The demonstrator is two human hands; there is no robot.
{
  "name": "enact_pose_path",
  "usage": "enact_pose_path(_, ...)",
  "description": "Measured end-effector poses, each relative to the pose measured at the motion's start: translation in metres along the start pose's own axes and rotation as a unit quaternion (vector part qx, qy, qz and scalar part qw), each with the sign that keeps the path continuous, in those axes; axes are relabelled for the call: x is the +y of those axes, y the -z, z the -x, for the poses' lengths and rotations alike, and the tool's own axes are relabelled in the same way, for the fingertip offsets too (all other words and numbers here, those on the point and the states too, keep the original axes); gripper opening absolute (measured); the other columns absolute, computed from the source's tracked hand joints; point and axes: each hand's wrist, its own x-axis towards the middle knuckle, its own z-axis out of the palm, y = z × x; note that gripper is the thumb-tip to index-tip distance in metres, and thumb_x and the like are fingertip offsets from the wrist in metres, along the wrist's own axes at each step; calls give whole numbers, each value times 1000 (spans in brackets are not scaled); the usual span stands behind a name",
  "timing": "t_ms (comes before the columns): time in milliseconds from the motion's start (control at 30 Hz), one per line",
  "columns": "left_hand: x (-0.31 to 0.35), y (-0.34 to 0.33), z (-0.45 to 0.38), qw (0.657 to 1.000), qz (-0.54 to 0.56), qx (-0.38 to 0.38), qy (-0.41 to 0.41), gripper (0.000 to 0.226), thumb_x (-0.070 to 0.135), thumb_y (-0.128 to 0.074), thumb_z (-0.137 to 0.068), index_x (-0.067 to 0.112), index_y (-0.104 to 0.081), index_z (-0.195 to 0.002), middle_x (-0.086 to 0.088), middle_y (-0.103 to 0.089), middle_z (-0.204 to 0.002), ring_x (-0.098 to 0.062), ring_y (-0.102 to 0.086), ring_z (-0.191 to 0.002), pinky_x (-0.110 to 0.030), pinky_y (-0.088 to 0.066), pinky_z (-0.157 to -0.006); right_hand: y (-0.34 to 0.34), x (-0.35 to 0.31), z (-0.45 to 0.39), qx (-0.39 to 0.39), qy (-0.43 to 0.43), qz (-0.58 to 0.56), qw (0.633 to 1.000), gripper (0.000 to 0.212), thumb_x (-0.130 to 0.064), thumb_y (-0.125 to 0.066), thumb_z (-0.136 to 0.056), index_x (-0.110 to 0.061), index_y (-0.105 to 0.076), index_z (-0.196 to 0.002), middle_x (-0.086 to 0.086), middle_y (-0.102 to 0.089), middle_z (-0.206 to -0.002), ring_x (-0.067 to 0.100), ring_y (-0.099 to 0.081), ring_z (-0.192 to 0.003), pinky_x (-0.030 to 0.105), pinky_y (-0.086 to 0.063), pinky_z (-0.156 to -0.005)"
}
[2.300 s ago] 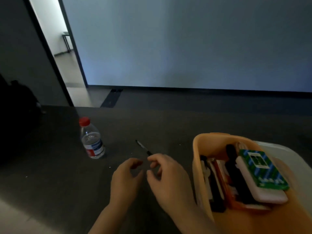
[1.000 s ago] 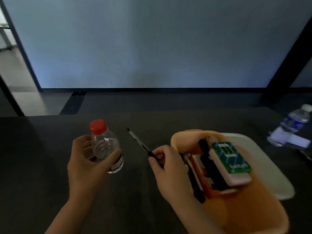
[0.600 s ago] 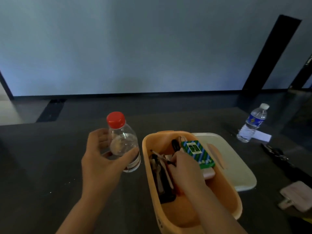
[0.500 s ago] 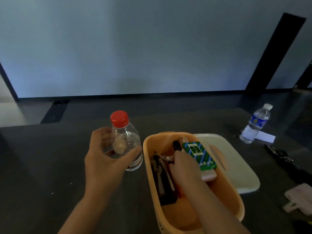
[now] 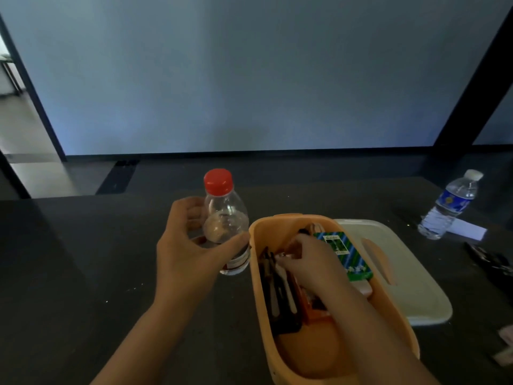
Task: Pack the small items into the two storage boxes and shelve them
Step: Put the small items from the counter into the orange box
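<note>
The left hand (image 5: 184, 251) grips the small bottle (image 5: 226, 220) upright — ready to pack. The right hand (image 5: 311, 262) reaches into the orange box (image 5: 258, 276), fingers bent — I cannot tell if they hold anything.

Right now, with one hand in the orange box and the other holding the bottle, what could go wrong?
The left hand holds the red-capped bottle close against the orange box rim; it could knock there. The right hand works among tightly packed items and might dislodge the green packet lying on top.

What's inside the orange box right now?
In the orange box: a green striped pack over a white item, dark and orange items upright at left, and the right hand. What it covers is hidden.
</note>
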Motion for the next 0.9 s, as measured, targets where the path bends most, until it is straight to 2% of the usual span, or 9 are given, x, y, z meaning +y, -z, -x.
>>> enact_pose_path(67, 10, -8, 0, 1000, 9, -14, -5, 65, 55, -80, -50, 53, -45, -104, 29, -56, -107, 9, -58, -96, -10, -51, -61, 22, -9, 18, -4, 62, -110, 992, 36, -43, -75, -76, -40, -55, -105, -19, -63, -97, -5, -58, -86, 14, -44, -65)
enact_pose_path(133, 20, -20, 2, 999, 22, -35, -10, 66, 50, -83, -52, 48, -46, -106, 29, -56, -106, 10, -58, -95, -4, -48, -65, 41, -21, 38, -29, 129, -195, 972, 57, -48, -80, -65, -50, -49, -113, -26, -62, -105, -9, -59, -93, 10, -48, -64)
enact_pose_path(233, 34, -42, 12, 996, 48, -72, -16, 65, 44, -86, -54, 41, -49, -107, 29, -57, -103, 11, -58, -92, -3, -46, -63, 53, -27, 58, -4, 181, -220, 959, 59, -48, -81, -61, -54, -45, -107, -34, -58, -106, -14, -58, -94, 4, -47, -64)
enact_pose_path(367, 35, -64, 31, 988, 59, -140, -6, 63, 50, -84, -55, 44, -49, -107, 32, -58, -104, 12, -59, -92, -2, -46, -63, 53, -7, 72, 62, 131, -227, 963, 51, -45, -79, -62, -46, -49, -104, -32, -61, -100, -11, -61, -88, 10, -49, -61)
enact_pose_path(500, 5, -58, 50, 980, -45, -195, 16, 48, 72, -58, -62, 60, -44, -106, 29, -57, -110, 10, -54, -102, -11, -48, -75, 44, 32, 89, 48, 70, -208, 974, 59, -52, -80, -52, -43, -53, -104, -24, -65, -97, -11, -59, -89, 16, -45, -70)
enact_pose_path(567, -14, -54, 59, 978, -89, -179, 54, 39, 64, -56, -68, 65, -39, -103, 27, -53, -113, 8, -51, -103, -18, -48, -80, 39, 47, 96, 39, 46, -199, 978, 62, -55, -81, -50, -44, -53, -104, -22, -65, -99, -11, -58, -92, 16, -46, -73)
enact_pose_path(667, -29, -54, 67, 975, -126, -168, 79, 41, 45, -62, -78, 60, -40, -109, 22, -50, -121, 1, -50, -110, -27, -50, -87, 33, 60, 96, 17, 24, -175, 984, 65, -57, -82, -48, -45, -54, -106, -20, -65, -101, -5, -60, -93, 21, -51, -77)
enact_pose_path(833, -40, -58, 72, 966, -155, -196, 72, 46, 39, -64, -82, 52, -41, -120, 22, -43, -129, 8, -41, -111, -5, -34, -70, 23, 63, 89, -70, 19, -138, 988, 69, -45, -87, -58, -45, -50, -116, -21, -62, -108, -5, -57, -100, 16, -47, -80)
enact_pose_path(900, -44, -57, 74, 965, -151, -201, 69, 45, 39, -64, -83, 49, -43, -122, 25, -39, -133, 12, -36, -114, -3, -31, -73, 21, 65, 85, -108, 13, -121, 987, 64, -41, -87, -60, -45, -50, -112, -21, -63, -106, -6, -57, -99, 18, -47, -84)
